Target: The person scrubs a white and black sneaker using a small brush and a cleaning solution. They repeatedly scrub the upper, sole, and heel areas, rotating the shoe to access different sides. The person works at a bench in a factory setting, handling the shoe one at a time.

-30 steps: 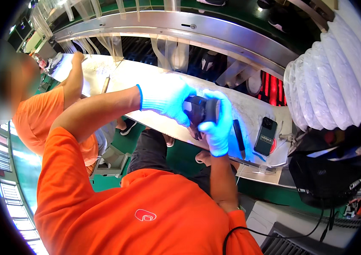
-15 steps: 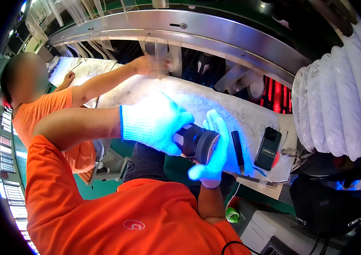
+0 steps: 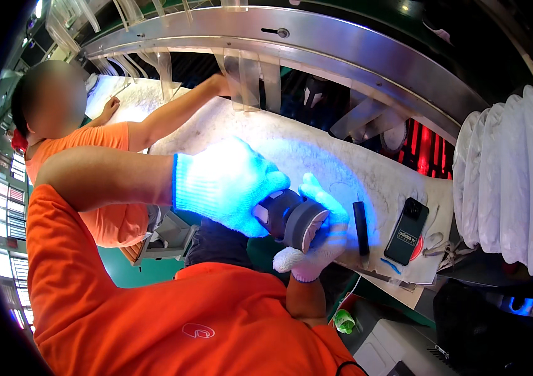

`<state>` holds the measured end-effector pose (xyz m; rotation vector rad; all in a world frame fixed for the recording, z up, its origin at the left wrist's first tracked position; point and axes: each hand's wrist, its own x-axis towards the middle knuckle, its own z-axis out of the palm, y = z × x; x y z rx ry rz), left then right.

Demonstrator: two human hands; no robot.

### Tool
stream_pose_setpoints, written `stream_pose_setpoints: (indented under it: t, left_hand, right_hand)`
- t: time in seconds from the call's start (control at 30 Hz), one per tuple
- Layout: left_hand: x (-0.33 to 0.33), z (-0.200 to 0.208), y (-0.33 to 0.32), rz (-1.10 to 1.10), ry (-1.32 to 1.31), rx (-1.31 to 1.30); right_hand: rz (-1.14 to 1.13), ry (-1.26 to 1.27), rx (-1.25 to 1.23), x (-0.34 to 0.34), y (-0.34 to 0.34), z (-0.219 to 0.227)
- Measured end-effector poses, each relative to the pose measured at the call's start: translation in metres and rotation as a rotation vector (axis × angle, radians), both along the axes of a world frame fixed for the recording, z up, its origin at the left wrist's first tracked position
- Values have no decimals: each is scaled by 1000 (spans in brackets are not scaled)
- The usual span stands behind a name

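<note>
My left hand (image 3: 225,182), in a knitted white glove lit glaring blue, is closed on a dark grey shoe (image 3: 279,213) with a lighter patch on its side. The shoe is tilted, its thick dark sole edge and pale underside toward the right. My right hand (image 3: 332,241), gloved too, cups the sole end from the right, its fingers curving behind it and its thumb sticking out below. Parts of the shoe are hidden by both gloves. Just right of my right hand, a slim black tool (image 3: 361,229) lies on the pale worktable (image 3: 200,135).
A black phone (image 3: 407,232) lies over a red round thing, near a small blue strip (image 3: 390,266). Beyond the table runs a metal-framed conveyor opening (image 3: 316,39) with clear strips and a red glow. A white ribbed duct (image 3: 504,182) stands right. At left, a co-worker's arm (image 3: 175,113) reaches into the opening.
My right hand has turned, its fingers now bent round the sole instead of straight beside it. The shoe has barely shifted in my left hand. The whole view has moved slightly.
</note>
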<state>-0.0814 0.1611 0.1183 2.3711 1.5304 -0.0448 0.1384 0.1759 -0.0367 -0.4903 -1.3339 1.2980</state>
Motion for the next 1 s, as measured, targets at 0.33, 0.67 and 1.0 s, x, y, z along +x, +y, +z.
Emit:
stream_pose_setpoints:
  t: [0.33, 0.67, 1.0]
  left_hand:
    - [15, 3, 10, -49, -15, -37]
    - [42, 14, 13, -88, -74, -118]
    - [53, 12, 5, -113, -27, -97]
  right_hand:
    - [124, 222, -107, 1, -3, 3]
    - [-127, -27, -13, 13, -11, 15]
    - [-228, -111, 20, 21, -25, 21]
